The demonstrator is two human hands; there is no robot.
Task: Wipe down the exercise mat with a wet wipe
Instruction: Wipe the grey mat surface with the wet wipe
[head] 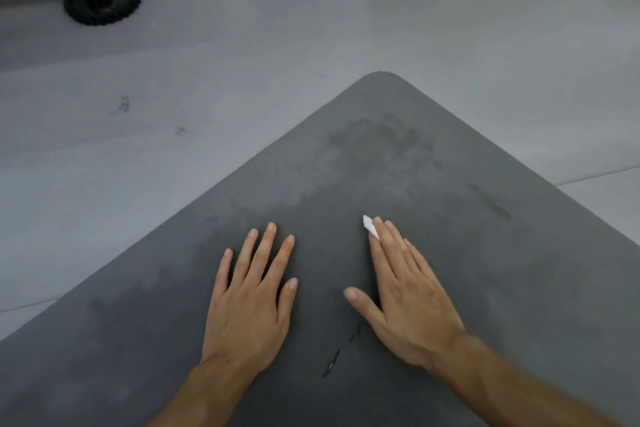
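Near the far corner of the mat (485, 253), your right hand (401, 295) pins the wipe (370, 226) under straight fingers, your left hand (251, 295) lies spread beside it; thin and limp, the wipe probably bunches unless pressed flat.

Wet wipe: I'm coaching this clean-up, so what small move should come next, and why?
Probably draw the right hand, pressing the wet wipe flat, back over the dark streak on the mat. That mark shows between the two hands, and the left hand lies flat on the mat, seemingly bracing it.
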